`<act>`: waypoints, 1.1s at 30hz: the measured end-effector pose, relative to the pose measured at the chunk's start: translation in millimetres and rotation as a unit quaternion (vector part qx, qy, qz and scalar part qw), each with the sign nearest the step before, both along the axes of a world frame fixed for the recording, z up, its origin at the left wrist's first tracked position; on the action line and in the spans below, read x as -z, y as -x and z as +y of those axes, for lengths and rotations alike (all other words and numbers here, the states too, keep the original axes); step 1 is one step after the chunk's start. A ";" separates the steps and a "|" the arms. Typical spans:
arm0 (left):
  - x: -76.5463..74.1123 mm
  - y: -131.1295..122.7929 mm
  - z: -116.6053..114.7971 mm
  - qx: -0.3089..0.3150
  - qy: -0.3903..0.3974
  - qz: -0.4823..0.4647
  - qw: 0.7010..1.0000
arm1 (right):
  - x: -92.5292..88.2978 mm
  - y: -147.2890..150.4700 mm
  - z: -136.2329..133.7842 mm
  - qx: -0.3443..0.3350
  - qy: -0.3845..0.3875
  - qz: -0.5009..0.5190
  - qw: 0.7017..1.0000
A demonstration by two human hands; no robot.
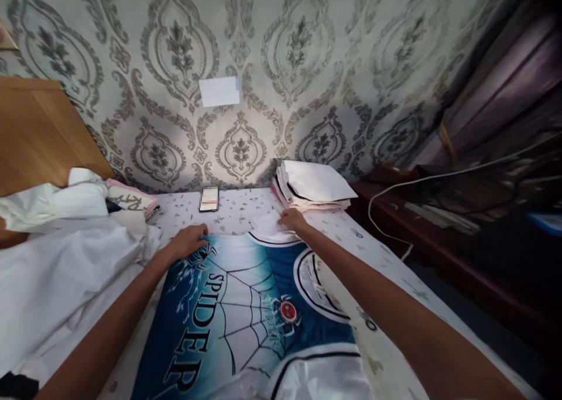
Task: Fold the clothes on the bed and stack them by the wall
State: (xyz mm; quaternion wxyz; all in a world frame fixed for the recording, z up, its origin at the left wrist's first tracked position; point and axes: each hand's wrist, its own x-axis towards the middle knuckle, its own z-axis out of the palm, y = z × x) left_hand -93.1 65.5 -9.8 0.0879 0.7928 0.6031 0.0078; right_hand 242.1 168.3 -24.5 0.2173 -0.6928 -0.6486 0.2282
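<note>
A blue and white sleeveless shirt (239,294) with SPIDER lettering, a web and spider prints lies spread out on the bed, its neck and armhole edges trimmed in black and white. My left hand (189,242) is at its far left corner, fingers curled down and closed on the edge. My right hand (292,219) pinches white fabric (266,224) along the shirt's far edge. Whether that fabric belongs to the shirt, I cannot tell. Both arms reach forward, one on each side of the shirt.
A folded stack of white and pink clothes (318,180) sits by the wall. A phone (209,199) lies left of it. Loose white garments (65,265) are heaped at the left beside a wooden headboard (39,130). A white cable (397,184) hangs over dark furniture at the right.
</note>
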 end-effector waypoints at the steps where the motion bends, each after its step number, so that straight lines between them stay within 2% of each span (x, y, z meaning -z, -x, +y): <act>1: -0.3 1.7 2.5 0.010 0.007 -0.002 1.000 | -0.9 -1.6 -1.2 0.001 -0.002 0.035 0.999; 4: -3.1 3.4 1.8 0.030 -0.020 -0.001 0.999 | -10.7 -7.0 -9.6 0.007 -0.017 0.146 0.989; 7: -14.8 2.4 -15.1 0.029 -0.071 -0.002 0.997 | -29.9 -16.5 -30.3 0.003 -0.039 0.229 0.973; 9: -25.5 2.2 -35.2 0.037 -0.098 0.015 0.994 | -43.9 -26.8 -57.0 -0.033 -0.061 0.306 0.949; 12: -34.3 3.9 -72.4 0.080 -0.129 0.055 0.987 | -54.8 -46.9 -116.4 -0.148 -0.070 0.429 0.889; 14: -30.7 6.2 -96.4 0.108 -0.131 0.067 0.983 | -50.0 -60.1 -160.6 -0.212 -0.041 0.417 0.883; 16: -20.5 9.1 -116.0 0.128 -0.109 0.074 0.983 | -36.1 -70.0 -199.2 -0.268 -0.013 0.338 0.902; 19: -1.5 13.9 -133.6 0.135 -0.077 0.092 0.984 | -8.6 -77.0 -235.6 -0.324 -0.036 0.201 0.924; 21: 7.5 16.7 -138.5 0.122 -0.078 0.092 0.985 | 5.0 -78.0 -244.9 -0.331 -0.076 0.146 0.929; 23: 11.0 18.7 -140.5 0.110 -0.079 0.078 0.988 | 10.3 -78.3 -245.8 -0.327 -0.099 0.123 0.932; 28: 0.2 17.7 -143.9 0.106 -0.037 0.038 0.993 | -2.1 -80.5 -237.6 -0.330 -0.052 0.164 0.928; 30: -7.0 15.3 -144.8 0.094 -0.009 0.011 0.995 | -8.1 -81.3 -233.3 -0.289 -0.014 0.217 0.932; 33: -15.5 10.7 -144.0 0.069 0.003 -0.033 0.997 | -11.3 -80.3 -224.0 -0.147 -0.002 0.238 0.960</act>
